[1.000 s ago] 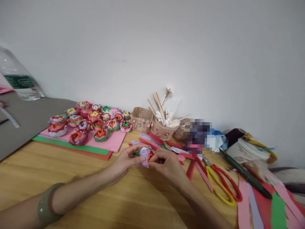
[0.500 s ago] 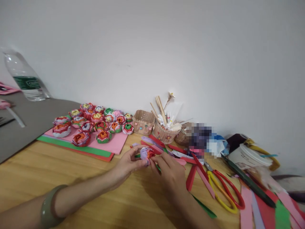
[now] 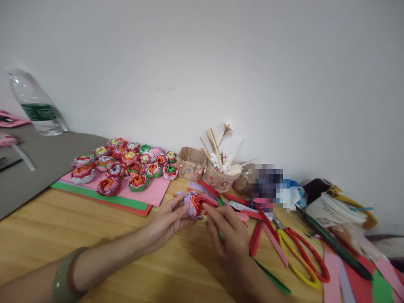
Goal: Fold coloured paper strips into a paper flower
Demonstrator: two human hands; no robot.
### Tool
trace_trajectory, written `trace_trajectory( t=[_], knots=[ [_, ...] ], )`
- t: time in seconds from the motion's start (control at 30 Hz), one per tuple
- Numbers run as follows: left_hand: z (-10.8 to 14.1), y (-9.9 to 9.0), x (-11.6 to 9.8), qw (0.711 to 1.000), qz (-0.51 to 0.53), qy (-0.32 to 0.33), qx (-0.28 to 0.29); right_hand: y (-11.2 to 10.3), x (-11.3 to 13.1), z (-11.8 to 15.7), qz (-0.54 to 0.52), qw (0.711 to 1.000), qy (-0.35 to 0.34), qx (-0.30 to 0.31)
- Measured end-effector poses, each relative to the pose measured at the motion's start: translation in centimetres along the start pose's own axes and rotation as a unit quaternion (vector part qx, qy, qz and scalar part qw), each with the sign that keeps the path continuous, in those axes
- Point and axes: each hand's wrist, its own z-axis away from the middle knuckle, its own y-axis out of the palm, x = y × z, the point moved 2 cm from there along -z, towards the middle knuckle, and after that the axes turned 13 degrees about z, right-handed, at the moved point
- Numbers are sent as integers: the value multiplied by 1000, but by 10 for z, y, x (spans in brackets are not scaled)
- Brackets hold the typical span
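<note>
A small folded-paper flower (image 3: 196,205) with lilac, orange and red petals is in my left hand (image 3: 170,216), thumb in front and fingers behind it. The flower's layered opening is turned to the right. From the right side my right hand (image 3: 229,235) reaches to it, fingers bent together and fingertips at its red edge petals. Exactly what those fingertips pinch is too small to make out. Behind and beside my right hand lie coloured paper strips (image 3: 260,235), with bits of green showing near its fingers.
Finished-looking paper flowers (image 3: 138,182) stand in rows on stacked coloured sheets (image 3: 158,194) at left. Decorated baskets (image 3: 191,164) stand by the wall, one holding sticks and pens. Scissors (image 3: 299,252), a white tub (image 3: 336,210) and more strips (image 3: 356,269) lie right. A bottle (image 3: 41,111) leans far left.
The flower has been turned so more of its red and orange petals show. My right hand's fingertips have shifted slightly to the right along its edge. The view has moved slightly.
</note>
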Motion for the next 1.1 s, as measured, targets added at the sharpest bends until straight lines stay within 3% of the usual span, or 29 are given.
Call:
trace_trajectory(
  t=[0.07, 0.2, 0.4, 0.9, 1.1],
  knots=[
    [0, 1, 0, 1000, 1, -9, 9, -2, -2, -3, -25, 999, 31, 5],
    [0, 1, 1, 1000, 11, -17, 18, -3, -3, -7, -80, 996, 18, 32],
    [1, 2, 0, 998, 14, -42, 36, -5, -11, -12, -124, 984, 127, 31],
    [0, 0, 2, 999, 2, -37, 18, 9, -10, -12, -155, 970, 155, 105],
    [0, -3, 3, 999, -43, -28, -13, 7, -5, -8, -104, 987, 69, 105]
  ],
)
